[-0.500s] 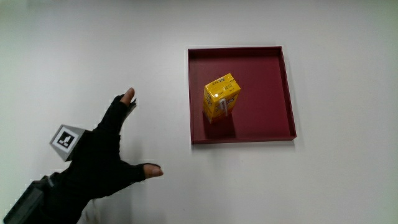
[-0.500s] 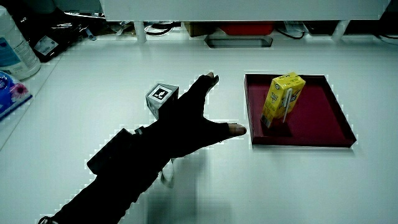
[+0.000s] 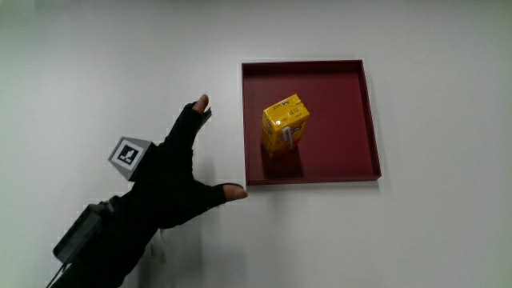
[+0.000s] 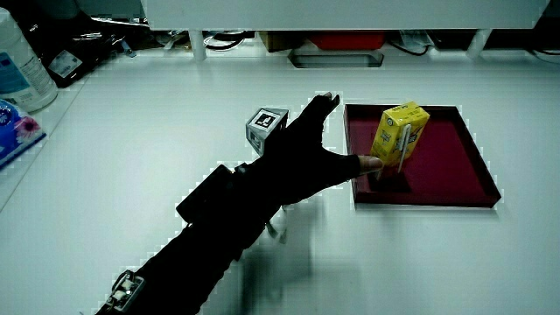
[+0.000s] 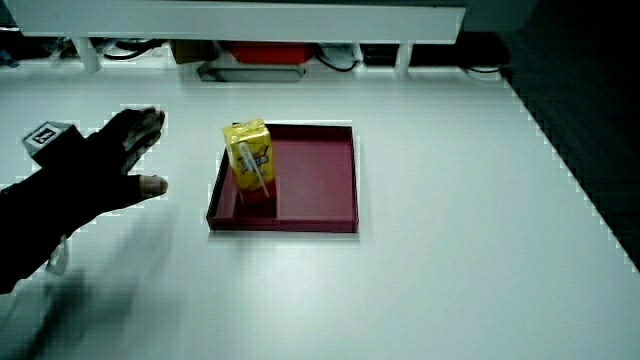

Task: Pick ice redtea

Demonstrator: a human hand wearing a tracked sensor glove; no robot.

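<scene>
Hand (image 3: 172, 180) spread and holding nothing, above the bench (image 3: 96, 64) just beside the tray (image 3: 370, 112), thumb tip at the tray's near corner. Carton (image 3: 286, 125) upright inside the tray, apart from the hand, a little farther from the person than the thumb.

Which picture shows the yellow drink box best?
A side view shows the yellow drink box best: its front face and its straw are plain, upright in the red tray. Another side view shows the same, farther off. The main view looks down mostly on its top.
</scene>
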